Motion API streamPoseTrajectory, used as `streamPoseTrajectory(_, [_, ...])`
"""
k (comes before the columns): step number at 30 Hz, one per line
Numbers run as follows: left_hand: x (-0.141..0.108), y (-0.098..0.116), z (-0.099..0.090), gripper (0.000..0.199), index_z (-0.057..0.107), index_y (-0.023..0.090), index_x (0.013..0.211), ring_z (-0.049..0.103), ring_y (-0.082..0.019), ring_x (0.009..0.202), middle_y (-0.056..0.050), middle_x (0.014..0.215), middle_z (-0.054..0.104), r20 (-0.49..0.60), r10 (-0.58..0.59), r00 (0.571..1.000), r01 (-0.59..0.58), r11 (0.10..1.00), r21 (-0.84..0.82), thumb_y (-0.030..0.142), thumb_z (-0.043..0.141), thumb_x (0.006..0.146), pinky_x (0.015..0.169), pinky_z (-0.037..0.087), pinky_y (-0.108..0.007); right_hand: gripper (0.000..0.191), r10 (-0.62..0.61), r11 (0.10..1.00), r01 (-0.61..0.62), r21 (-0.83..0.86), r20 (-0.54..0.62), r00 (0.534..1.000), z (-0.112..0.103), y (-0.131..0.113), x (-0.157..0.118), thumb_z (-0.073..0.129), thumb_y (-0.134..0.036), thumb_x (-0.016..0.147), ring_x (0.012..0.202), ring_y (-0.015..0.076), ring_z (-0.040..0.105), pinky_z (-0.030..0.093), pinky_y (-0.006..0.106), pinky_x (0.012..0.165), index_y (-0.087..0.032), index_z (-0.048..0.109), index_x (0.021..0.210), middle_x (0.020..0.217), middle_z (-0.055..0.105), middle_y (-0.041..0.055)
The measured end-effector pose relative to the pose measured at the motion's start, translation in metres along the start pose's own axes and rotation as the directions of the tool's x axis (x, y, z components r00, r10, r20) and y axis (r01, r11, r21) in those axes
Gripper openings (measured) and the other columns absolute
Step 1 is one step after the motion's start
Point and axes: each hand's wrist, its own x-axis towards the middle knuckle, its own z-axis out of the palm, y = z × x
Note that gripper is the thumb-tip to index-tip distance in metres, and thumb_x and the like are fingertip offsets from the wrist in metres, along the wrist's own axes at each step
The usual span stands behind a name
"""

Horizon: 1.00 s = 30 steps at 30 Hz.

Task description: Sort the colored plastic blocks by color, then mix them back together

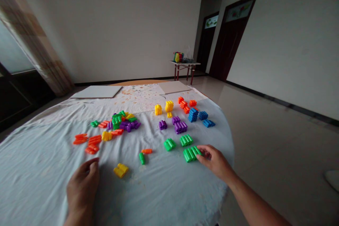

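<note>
Right hand (213,160) has its thumb and fingertips pinched on the near right end of a ridged green block (191,154), which sits toward the right side of the cloth-covered worktop (164,192). Two more green clusters are just behind it, one at (169,144) and the other at (186,140), then it's basically color groups going back: purple blocks (180,127), blue blocks (193,114), yellow blocks (169,106) and orange blocks (183,105). Left hand (83,183) is well apart from the right one, down by the front left, fingers curled in, and honestly can't tell if there's anything in it. Nearest to it are some loose orange pieces (91,149), with a yellow pair (121,170) off to its right. Behind those there's a messy mixed pile (124,123), kinda jumbled. One green piece (142,159) and one orange piece (147,151) lie between the hands.
</note>
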Motion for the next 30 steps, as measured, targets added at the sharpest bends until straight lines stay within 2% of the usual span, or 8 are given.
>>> streamPoseTrajectory(5, [-0.001, -0.002, 0.0, 0.035, 0.065, 0.023, 0.1, 0.057, -0.018, 0.072, -0.001, 0.078, 0.063, -0.012, 0.01, 1.0, -0.01, 1.0, -0.02, 0.039, 0.046, 0.075, 0.058, 0.038, -0.024, 0.035, 0.017, 1.0, -0.018, 0.021, 0.005, 1.0, 0.001, 0.002, -0.001, 0.059, -0.036, 0.076, 0.076, 0.0172, 0.059, 0.05, 0.031, 0.071, -0.017, 0.061, 0.106, 0.089, 0.065, 0.0057])
streamPoseTrajectory(8, [0.0, -0.005, 0.002, 0.037, 0.065, 0.022, 0.1, 0.057, -0.018, 0.069, -0.003, 0.076, 0.063, -0.027, 0.016, 1.0, -0.017, 0.999, -0.036, 0.041, 0.045, 0.075, 0.057, 0.039, -0.025, 0.038, 0.0, 1.0, 0.001, 0.015, -0.082, 0.997, -0.004, -0.004, 0.001, 0.057, -0.041, 0.079, 0.072, 0.0169, 0.058, 0.05, 0.032, 0.069, -0.016, 0.059, 0.107, 0.089, 0.064, 0.0072])
streamPoseTrajectory(11, [0.001, -0.007, 0.005, 0.037, 0.066, 0.02, 0.096, 0.06, -0.019, 0.075, -0.005, 0.08, 0.066, -0.044, 0.057, 0.997, -0.06, 0.994, -0.092, 0.039, 0.044, 0.074, 0.062, 0.041, -0.026, 0.035, -0.088, 0.995, 0.092, 0.022, -0.155, 0.984, -0.006, -0.028, 0.002, 0.052, -0.042, 0.083, 0.075, 0.0175, 0.058, 0.05, 0.032, 0.073, -0.017, 0.058, 0.106, 0.093, 0.062, 0.0086])
streamPoseTrajectory(13, [0.001, -0.009, 0.007, 0.037, 0.066, 0.019, 0.096, 0.061, -0.02, 0.08, -0.007, 0.084, 0.067, -0.056, 0.08, 0.995, -0.086, 0.99, -0.109, 0.038, 0.044, 0.073, 0.065, 0.042, -0.026, 0.029, -0.165, 0.983, 0.173, 0.058, -0.128, 0.978, 0.001, -0.052, 0.003, 0.05, -0.039, 0.085, 0.079, 0.018, 0.058, 0.049, 0.032, 0.074, -0.018, 0.059, 0.105, 0.095, 0.061, 0.0086])
streamPoseTrajectory(18, [0.0, -0.011, 0.008, 0.038, 0.066, 0.018, 0.095, 0.062, -0.02, 0.079, -0.007, 0.083, 0.068, -0.066, 0.077, 0.995, -0.086, 0.987, -0.138, 0.039, 0.043, 0.074, 0.067, 0.042, -0.027, 0.023, -0.361, 0.926, 0.34, 0.162, 0.124, 0.924, 0.05, -0.113, 0.012, 0.052, -0.026, 0.083, 0.082, 0.017, 0.057, 0.048, 0.032, 0.08, -0.021, 0.06, 0.105, 0.099, 0.061, 0.0069])
streamPoseTrajectory(22, [-0.003, -0.009, 0.005, 0.036, 0.066, 0.017, 0.094, 0.062, -0.02, 0.079, -0.007, 0.083, 0.069, -0.07, 0.088, 0.994, -0.098, 0.982, -0.159, 0.036, 0.043, 0.075, 0.069, 0.043, -0.027, 0.029, -0.429, 0.903, 0.411, 0.125, 0.272, 0.861, 0.101, -0.141, 0.026, 0.06, -0.021, 0.076, 0.101, 0.0211, 0.053, 0.041, 0.035, 0.092, -0.02, 0.062, 0.106, 0.107, 0.061, 0.0073])
streamPoseTrajectory(26, [-0.005, -0.006, 0.003, 0.035, 0.066, 0.017, 0.092, 0.062, -0.02, 0.081, -0.007, 0.085, 0.069, -0.078, 0.085, 0.993, -0.097, 0.981, -0.17, 0.035, 0.042, 0.075, 0.072, 0.044, -0.028, 0.049, -0.364, 0.913, 0.407, -0.037, 0.381, 0.85, 0.14, -0.153, 0.037, 0.07, -0.04, 0.069, 0.113, 0.0271, 0.044, 0.034, 0.042, 0.095, -0.023, 0.06, 0.114, 0.119, 0.056, 0.0084])
streamPoseTrajectory(30, [-0.004, -0.007, 0.003, 0.035, 0.066, 0.017, 0.093, 0.062, -0.02, 0.083, -0.007, 0.089, 0.069, -0.073, 0.076, 0.994, -0.088, 0.98, -0.181, 0.035, 0.041, 0.075, 0.074, 0.044, -0.028, 0.06, -0.367, 0.894, 0.441, -0.082, 0.43, 0.825, 0.164, -0.159, 0.041, 0.069, -0.055, 0.065, 0.119, 0.03, 0.038, 0.027, 0.046, 0.098, -0.027, 0.058, 0.117, 0.126, 0.05, 0.0094])
